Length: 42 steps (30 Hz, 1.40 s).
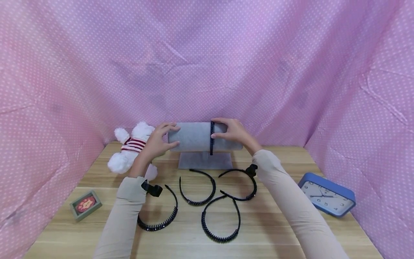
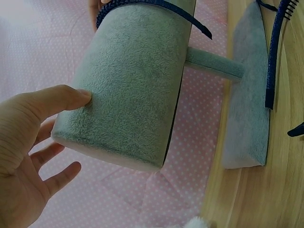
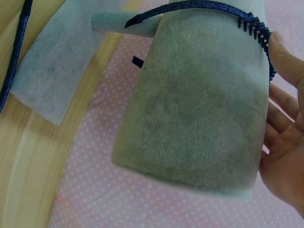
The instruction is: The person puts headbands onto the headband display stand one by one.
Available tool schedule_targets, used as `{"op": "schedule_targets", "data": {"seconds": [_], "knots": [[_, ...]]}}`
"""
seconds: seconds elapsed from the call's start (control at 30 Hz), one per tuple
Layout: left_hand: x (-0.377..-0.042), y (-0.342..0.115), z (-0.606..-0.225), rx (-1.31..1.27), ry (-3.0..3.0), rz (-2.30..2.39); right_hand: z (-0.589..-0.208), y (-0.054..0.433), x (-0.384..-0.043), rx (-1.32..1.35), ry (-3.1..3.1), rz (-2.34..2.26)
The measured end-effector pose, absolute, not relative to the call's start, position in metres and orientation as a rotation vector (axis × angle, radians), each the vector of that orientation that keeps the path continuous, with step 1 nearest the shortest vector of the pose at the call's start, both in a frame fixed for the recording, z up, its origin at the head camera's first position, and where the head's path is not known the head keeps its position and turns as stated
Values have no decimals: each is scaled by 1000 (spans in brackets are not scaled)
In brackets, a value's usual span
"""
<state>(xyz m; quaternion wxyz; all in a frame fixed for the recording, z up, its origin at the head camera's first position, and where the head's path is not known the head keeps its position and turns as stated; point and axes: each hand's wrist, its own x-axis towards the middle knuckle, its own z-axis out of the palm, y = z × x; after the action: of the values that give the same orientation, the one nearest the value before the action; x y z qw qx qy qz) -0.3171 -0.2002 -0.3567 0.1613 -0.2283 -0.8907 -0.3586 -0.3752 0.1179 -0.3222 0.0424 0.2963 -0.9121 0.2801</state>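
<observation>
A grey plush display stand [image 1: 189, 136] has a horizontal roll on a short post above a flat base. Over the roll, right of its middle, sits a black toothed headband [image 1: 211, 142] with its ends hanging down the front. My left hand [image 1: 156, 142] holds the roll's left end, thumb pressed on the plush and some fingers behind it. With thumb and fingers, my right hand [image 1: 235, 131] grips the headband at the top of the roll. In the right wrist view the thumb touches the headband's toothed part [image 3: 256, 29]; the other fingertips are hidden behind the roll.
Several black headbands [image 1: 198, 204] lie on the wooden table [image 1: 271, 223] before the stand. A white plush toy [image 1: 134, 144] in a striped top is at left, behind a small framed picture [image 1: 85, 205]. A blue clock [image 1: 326, 194] stands at right. Pink dotted cloth surrounds the table.
</observation>
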Motion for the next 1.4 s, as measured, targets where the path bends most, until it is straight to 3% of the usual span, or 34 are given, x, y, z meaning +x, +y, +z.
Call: {"op": "schedule_targets", "data": {"seconds": [0.37, 1.4], "knots": [[-313, -200, -355, -634, -2552, -1027, -323, 100, -375, 1027, -2737, 904], [-310, -201, -354, -618, -2552, -1009, -329, 35, -354, 1030, -2727, 778]]}}
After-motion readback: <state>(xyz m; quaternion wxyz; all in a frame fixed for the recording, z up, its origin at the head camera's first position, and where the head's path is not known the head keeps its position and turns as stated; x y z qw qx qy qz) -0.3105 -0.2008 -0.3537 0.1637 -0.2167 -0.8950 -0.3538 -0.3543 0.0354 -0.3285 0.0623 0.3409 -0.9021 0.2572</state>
